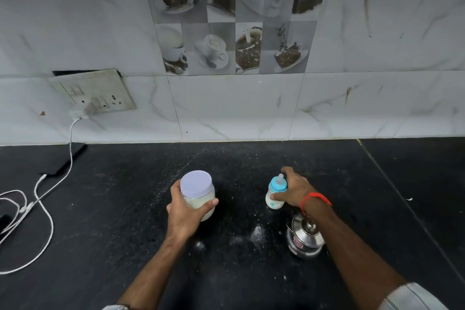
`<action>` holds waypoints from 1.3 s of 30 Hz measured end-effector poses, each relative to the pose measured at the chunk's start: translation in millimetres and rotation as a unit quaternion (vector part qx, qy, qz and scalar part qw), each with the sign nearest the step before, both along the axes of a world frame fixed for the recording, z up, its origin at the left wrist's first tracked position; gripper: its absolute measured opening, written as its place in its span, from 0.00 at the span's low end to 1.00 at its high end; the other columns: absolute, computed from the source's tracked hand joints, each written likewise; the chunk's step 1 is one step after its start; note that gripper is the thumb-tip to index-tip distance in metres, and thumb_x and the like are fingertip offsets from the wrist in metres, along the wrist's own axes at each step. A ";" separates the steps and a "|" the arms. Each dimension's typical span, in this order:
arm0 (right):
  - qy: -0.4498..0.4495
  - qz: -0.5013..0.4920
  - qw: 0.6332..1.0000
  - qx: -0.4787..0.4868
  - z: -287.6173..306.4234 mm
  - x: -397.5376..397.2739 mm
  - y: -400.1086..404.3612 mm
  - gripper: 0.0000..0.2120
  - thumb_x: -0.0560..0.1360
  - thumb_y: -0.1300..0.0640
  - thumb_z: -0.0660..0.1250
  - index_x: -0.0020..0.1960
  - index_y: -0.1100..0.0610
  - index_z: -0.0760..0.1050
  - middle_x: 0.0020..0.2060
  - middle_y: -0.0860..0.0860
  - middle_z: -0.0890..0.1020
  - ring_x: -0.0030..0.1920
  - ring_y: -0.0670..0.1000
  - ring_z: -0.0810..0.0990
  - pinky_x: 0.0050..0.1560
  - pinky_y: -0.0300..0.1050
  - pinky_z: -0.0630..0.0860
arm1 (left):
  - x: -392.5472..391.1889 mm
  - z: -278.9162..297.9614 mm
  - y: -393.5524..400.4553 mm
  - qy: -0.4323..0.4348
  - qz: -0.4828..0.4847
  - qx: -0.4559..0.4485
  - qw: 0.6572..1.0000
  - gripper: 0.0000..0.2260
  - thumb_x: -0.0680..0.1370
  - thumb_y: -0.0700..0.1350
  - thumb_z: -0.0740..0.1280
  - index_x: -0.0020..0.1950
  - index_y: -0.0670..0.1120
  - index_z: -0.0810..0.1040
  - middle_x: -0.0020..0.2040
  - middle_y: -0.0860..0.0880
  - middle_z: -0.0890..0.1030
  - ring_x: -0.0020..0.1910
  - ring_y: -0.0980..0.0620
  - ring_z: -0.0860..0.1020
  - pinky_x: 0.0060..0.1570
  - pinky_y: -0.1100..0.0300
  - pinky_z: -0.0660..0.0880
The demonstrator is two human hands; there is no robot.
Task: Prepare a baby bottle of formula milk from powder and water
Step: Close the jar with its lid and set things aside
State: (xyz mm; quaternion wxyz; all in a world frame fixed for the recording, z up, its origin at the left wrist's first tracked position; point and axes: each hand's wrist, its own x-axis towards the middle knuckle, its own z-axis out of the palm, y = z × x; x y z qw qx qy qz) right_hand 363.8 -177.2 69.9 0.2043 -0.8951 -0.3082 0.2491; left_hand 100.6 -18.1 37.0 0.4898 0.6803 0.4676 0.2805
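A clear jar (201,202) of pale powder with a lilac lid stands on the black counter (125,209), left of centre. My left hand (185,216) wraps around its side. To the right stands a small baby bottle (275,191) with a blue collar and clear teat, milky white inside. My right hand (295,191) grips it from the right, thumb across its front. A red thread circles that wrist. A steel kettle (303,239) with a lid sits just below the right forearm.
White powder specks lie scattered on the counter between the jar and the kettle. A white charger cable (45,209) loops over the left side from a wall socket (98,93). A dark phone (68,158) lies at the back left. The tiled wall rises behind.
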 end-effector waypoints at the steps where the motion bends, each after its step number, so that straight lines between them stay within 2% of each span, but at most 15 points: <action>1: 0.003 0.007 1.000 0.004 -3.2 0.4 3.5 0.38 0.67 0.51 0.81 0.71 0.53 0.66 0.65 0.57 0.76 0.60 0.56 0.77 0.63 0.49 0.75 | 2.6 -2.1 4.1 0.003 -0.001 0.008 1.000 0.48 0.64 0.51 0.86 0.77 0.53 0.61 0.71 0.48 0.73 0.73 0.41 0.69 0.68 0.46 0.74; 5: -0.004 0.022 0.999 0.025 -12.0 -2.2 16.8 0.26 0.68 0.55 0.80 0.59 0.52 0.70 0.57 0.56 0.79 0.52 0.54 0.78 0.53 0.44 0.76 | 12.4 -6.9 21.3 0.003 -0.004 0.024 1.000 0.49 0.65 0.47 0.86 0.77 0.49 0.60 0.65 0.52 0.72 0.70 0.43 0.72 0.66 0.48 0.74; 7: -0.004 0.034 0.998 0.045 -14.0 -5.4 24.9 0.24 0.68 0.55 0.80 0.56 0.51 0.70 0.54 0.54 0.80 0.51 0.52 0.78 0.50 0.42 0.74 | 16.5 -9.6 29.0 0.010 -0.006 0.024 1.000 0.49 0.65 0.47 0.86 0.77 0.48 0.59 0.68 0.50 0.73 0.70 0.43 0.72 0.66 0.48 0.74; 12: 0.024 0.054 0.994 0.090 -19.7 -23.0 53.6 0.23 0.66 0.56 0.81 0.55 0.49 0.72 0.52 0.50 0.80 0.50 0.50 0.79 0.49 0.41 0.73 | 22.2 -21.1 41.5 0.027 -0.013 0.020 0.999 0.50 0.64 0.46 0.87 0.77 0.49 0.60 0.70 0.48 0.74 0.70 0.43 0.73 0.67 0.47 0.75; 18: 0.027 0.083 0.990 0.111 -25.7 -42.9 81.6 0.25 0.66 0.54 0.81 0.58 0.50 0.73 0.55 0.50 0.82 0.56 0.51 0.79 0.60 0.49 0.77 | 19.8 -36.7 46.0 0.045 -0.012 0.007 0.999 0.51 0.62 0.47 0.87 0.77 0.49 0.61 0.70 0.48 0.76 0.70 0.43 0.74 0.67 0.48 0.75; 22: 0.037 0.078 0.990 0.116 -29.8 -45.6 84.9 0.26 0.66 0.55 0.81 0.59 0.50 0.73 0.57 0.51 0.81 0.57 0.51 0.79 0.61 0.49 0.77 | 17.9 -41.9 46.6 0.049 -0.021 0.002 0.999 0.51 0.62 0.47 0.87 0.78 0.49 0.61 0.72 0.48 0.74 0.72 0.44 0.72 0.69 0.48 0.73; 27: 0.062 0.063 0.990 0.108 -33.2 -45.2 83.5 0.30 0.68 0.56 0.81 0.66 0.53 0.71 0.63 0.53 0.78 0.63 0.53 0.77 0.66 0.51 0.75 | 19.9 -41.9 48.6 0.045 -0.042 -0.004 0.998 0.51 0.64 0.45 0.86 0.79 0.48 0.59 0.73 0.47 0.73 0.73 0.45 0.70 0.73 0.46 0.71; 29: 0.071 0.064 0.991 0.097 -30.7 -45.7 82.5 0.37 0.69 0.55 0.80 0.73 0.53 0.66 0.68 0.55 0.75 0.69 0.56 0.74 0.70 0.52 0.72 | 20.3 -40.6 49.1 0.042 -0.053 -0.008 0.998 0.52 0.65 0.44 0.86 0.80 0.47 0.57 0.74 0.46 0.71 0.74 0.44 0.69 0.74 0.46 0.70; 32: 0.074 0.072 0.991 0.085 -23.6 -44.5 73.5 0.49 0.70 0.52 0.79 0.81 0.53 0.53 0.76 0.57 0.64 0.76 0.58 0.65 0.75 0.56 0.64 | 19.1 -37.0 48.9 0.033 -0.073 -0.022 0.997 0.56 0.65 0.43 0.86 0.83 0.46 0.51 0.77 0.46 0.69 0.77 0.44 0.67 0.77 0.45 0.66; 35: 0.031 0.072 0.992 0.095 -15.6 -39.4 50.5 0.49 0.71 0.48 0.78 0.82 0.50 0.51 0.78 0.56 0.63 0.77 0.58 0.64 0.76 0.58 0.63 | 14.2 -37.1 45.8 0.032 -0.077 -0.028 0.996 0.64 0.63 0.43 0.87 0.84 0.44 0.43 0.81 0.45 0.62 0.81 0.46 0.61 0.81 0.45 0.59; 39: -0.112 0.085 0.990 0.027 -6.1 -29.1 -4.0 0.49 0.69 0.35 0.74 0.80 0.41 0.50 0.78 0.49 0.63 0.76 0.57 0.59 0.72 0.59 0.59 | 4.2 -42.6 35.4 0.058 -0.054 0.006 0.997 0.65 0.62 0.47 0.87 0.84 0.41 0.44 0.85 0.43 0.50 0.84 0.44 0.52 0.83 0.45 0.54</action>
